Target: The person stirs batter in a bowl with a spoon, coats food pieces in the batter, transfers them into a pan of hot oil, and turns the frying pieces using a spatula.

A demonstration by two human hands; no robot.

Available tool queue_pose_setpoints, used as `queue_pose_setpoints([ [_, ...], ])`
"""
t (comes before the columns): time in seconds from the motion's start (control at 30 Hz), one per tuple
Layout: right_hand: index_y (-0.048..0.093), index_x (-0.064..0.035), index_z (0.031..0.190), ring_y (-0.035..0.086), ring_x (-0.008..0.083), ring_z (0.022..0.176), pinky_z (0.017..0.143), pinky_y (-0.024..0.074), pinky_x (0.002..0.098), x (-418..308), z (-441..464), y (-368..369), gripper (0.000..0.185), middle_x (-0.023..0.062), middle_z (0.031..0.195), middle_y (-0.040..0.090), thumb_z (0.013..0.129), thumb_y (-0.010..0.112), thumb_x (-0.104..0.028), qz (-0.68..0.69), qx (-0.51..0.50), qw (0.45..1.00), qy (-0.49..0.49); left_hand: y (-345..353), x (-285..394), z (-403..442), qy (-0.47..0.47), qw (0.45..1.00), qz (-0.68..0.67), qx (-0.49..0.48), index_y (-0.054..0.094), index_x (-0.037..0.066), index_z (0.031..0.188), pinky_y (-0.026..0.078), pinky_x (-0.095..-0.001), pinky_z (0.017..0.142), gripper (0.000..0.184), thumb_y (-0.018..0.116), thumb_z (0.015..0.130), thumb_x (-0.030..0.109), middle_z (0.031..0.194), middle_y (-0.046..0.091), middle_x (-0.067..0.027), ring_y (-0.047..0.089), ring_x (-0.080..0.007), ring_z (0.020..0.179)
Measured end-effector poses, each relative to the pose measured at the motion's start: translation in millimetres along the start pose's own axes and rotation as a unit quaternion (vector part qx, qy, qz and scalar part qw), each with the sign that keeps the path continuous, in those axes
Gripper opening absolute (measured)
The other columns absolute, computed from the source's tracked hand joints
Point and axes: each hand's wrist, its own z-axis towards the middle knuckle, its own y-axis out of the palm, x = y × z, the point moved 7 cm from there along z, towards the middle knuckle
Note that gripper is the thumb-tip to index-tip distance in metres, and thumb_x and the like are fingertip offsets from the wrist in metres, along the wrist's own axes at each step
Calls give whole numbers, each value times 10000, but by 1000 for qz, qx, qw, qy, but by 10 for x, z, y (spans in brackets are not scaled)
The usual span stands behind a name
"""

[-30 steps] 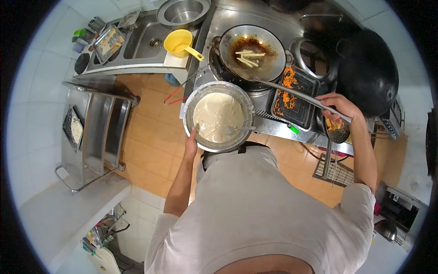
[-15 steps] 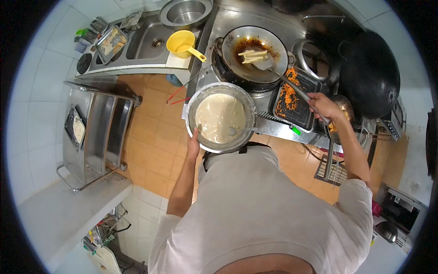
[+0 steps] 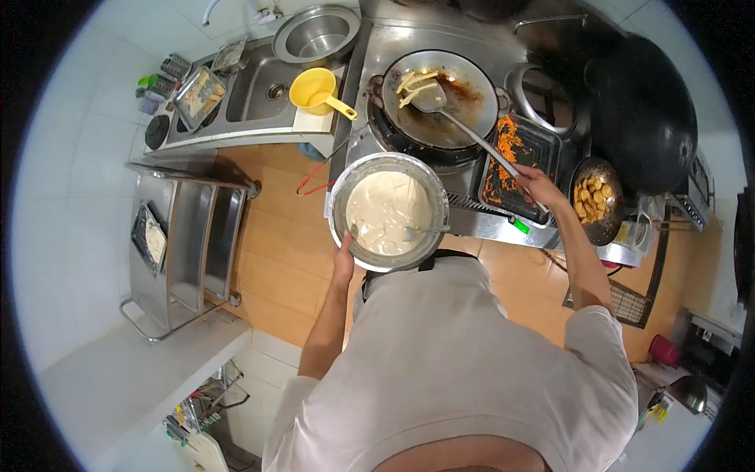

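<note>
My left hand [image 3: 344,252] grips the near-left rim of a metal bowl [image 3: 439,179], held at my waist. Thick cream-coloured batter [image 3: 385,200] fills much of it, and a spoon [image 3: 425,231] rests in it on the right. The handle of a long metal wok spatula [image 3: 480,141] is closed in my right hand [image 3: 541,189]. Its blade lies inside the wok [image 3: 481,82], against a small heap of pale yellow strips [image 3: 410,88] at the far left side. Brown residue and some oil coat the wok's inside.
A black tray [image 3: 543,161] with orange shreds sits right of the wok, beside a pan [image 3: 602,234] of browned slices. A big black wok [image 3: 641,118] stands behind. Left are a yellow dipper [image 3: 313,88], a sink [image 3: 255,94] and a steel trolley [image 3: 189,244].
The spatula blade and the pale strips have moved left across the wok. My right hand has shifted slightly left and down. The pan of browned slices now shows clearly as my arm uncovers it.
</note>
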Motion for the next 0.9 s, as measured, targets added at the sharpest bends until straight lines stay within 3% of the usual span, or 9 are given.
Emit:
queue_pose_setpoints([
  [0.17, 529, -117, 1336, 449, 86, 471, 417, 377, 243, 29, 122, 14, 366, -9, 661, 487, 972, 498, -144, -34, 37, 998, -45, -6, -46, 3, -29, 1000, -7, -1, 361, -61, 1399, 306, -347, 1090, 539, 436, 1008, 302, 1410, 442, -149, 426, -231, 1280],
  [0.27, 504, -125, 1365, 453, 83, 487, 422, 381, 249, 23, 110, 40, 395, -9, 653, 480, 970, 502, -139, 33, 22, 999, -18, -23, -51, 4, -27, 1000, -1, 2, 356, -59, 1404, 302, -342, 1090, 539, 442, 1006, 294, 1416, 435, -146, 418, -231, 1282],
  [0.37, 490, -130, 1383, 452, 80, 498, 429, 379, 254, 48, 213, 6, 417, -12, 652, 478, 966, 510, -138, -18, 42, 998, -41, -43, -68, 7, -20, 1000, -7, 2, 350, -52, 1412, 299, -334, 1085, 541, 465, 998, 278, 1421, 428, -138, 408, -227, 1284],
  [0.9, 534, -155, 1356, 453, 65, 507, 452, 380, 241, 291, 301, 26, 411, -24, 652, 494, 945, 559, -149, -24, 106, 991, -73, -35, -68, 20, -8, 1000, -5, -4, 353, -44, 1414, 299, -335, 1085, 543, 462, 998, 288, 1427, 425, -138, 407, -225, 1285],
])
